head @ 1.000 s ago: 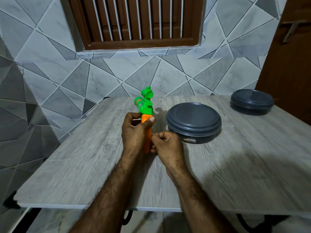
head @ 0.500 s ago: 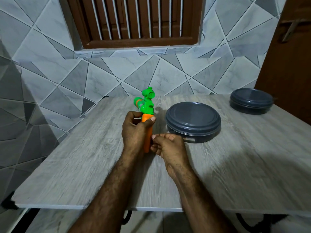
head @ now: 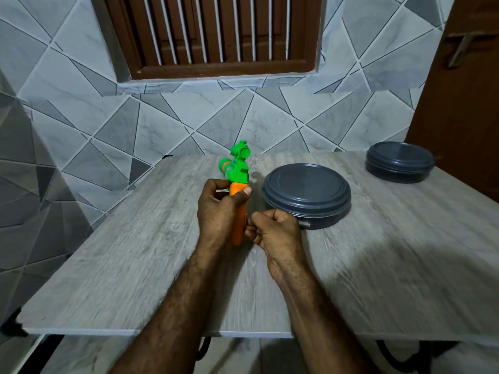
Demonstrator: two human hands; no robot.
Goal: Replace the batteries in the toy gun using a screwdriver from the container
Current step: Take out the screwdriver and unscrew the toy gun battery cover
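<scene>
The toy gun (head: 238, 171) has a green body with a round scope and an orange grip, held upright over the grey wooden table (head: 135, 252). My left hand (head: 216, 211) is wrapped around the orange grip, thumb on its upper part. My right hand (head: 272, 233) sits at the grip's lower right side with its fingers curled and pinched against it; whatever is between the fingertips is hidden. A round dark grey lidded container (head: 306, 194) stands just right of my hands. No screwdriver or batteries are visible.
A second dark grey lidded container (head: 399, 161) stands at the table's far right, near a brown door (head: 464, 90). A tiled wall and a barred brown window lie behind. The table's front edge is close to me.
My right hand's fingers have curled tighter against the bottom of the orange grip. The toy gun and my left hand have barely shifted.
</scene>
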